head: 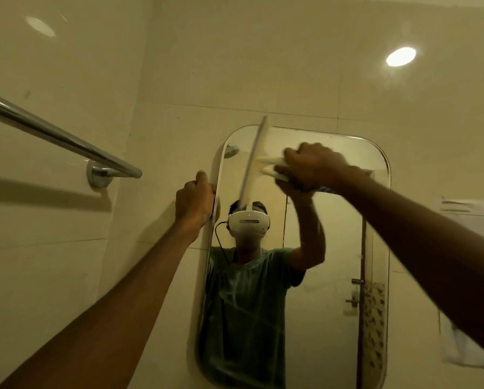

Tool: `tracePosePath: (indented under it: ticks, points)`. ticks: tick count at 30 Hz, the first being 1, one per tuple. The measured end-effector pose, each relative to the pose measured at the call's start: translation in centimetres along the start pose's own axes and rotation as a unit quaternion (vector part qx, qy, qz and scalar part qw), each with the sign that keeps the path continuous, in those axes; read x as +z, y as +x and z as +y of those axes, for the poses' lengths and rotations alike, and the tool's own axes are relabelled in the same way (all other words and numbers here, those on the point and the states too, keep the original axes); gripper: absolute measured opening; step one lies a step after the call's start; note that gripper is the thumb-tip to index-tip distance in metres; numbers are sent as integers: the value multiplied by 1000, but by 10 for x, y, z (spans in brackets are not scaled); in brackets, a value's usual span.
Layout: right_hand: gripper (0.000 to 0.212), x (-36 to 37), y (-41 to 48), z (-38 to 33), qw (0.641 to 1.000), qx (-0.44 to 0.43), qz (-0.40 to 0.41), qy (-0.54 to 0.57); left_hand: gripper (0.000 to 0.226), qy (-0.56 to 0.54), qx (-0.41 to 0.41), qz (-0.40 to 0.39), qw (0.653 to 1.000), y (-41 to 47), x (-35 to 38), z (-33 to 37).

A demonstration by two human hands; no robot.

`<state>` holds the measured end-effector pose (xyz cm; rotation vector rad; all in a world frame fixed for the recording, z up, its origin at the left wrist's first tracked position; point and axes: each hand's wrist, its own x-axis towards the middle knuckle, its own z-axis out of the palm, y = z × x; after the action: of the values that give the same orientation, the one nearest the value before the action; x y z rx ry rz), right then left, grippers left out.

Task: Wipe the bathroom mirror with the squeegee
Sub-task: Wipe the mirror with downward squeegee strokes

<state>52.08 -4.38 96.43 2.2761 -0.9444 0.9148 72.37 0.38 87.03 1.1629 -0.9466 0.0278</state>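
Observation:
A tall mirror (336, 276) with rounded corners hangs on the tiled wall. My right hand (315, 167) is closed around the handle of a white squeegee (256, 158). Its long blade stands nearly upright against the upper left part of the glass, its top end reaching just over the mirror's top edge. The hand and squeegee are motion-blurred. My left hand (194, 200) grips the mirror's left edge at about head height. The glass reflects a person in a green shirt wearing a white headset.
A chrome towel bar (58, 136) juts out from the wall at the left, above my left arm. A paper notice (470, 211) is stuck to the wall right of the mirror, with something white hanging below it. A ceiling light (400, 56) glows above.

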Motion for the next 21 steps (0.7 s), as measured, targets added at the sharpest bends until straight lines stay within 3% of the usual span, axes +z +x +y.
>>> tracePosePath:
  ticks: [2,5,8,14,16,18,21]
  points:
    - [28,3,16,-25,999,-32,-2,-8,64,-2,7,-7,1000,-3,2,0]
    - [28,-3,6,-11,1000,-1,0,-5,71,-9,3,-11,1000,-4,4,-3]
    - [28,-11,-23,43,992,103,27,63,63,-22,-25,10,999,-1,4,-3]
    - [42,16,-83,104,929,289,50,225,47,40,68,8,997,-7,5,-1]
    - [43,11,-88,97,930,287,53,225,45,39,70,17,997,-4,3,-4]
    - [58,-2,-85,82,936,257,69,232,46,32,80,25,996,-4,2,-8]
    - [69,-17,-72,58,926,211,90,298,51,13,84,39,996,-4,2,-13]
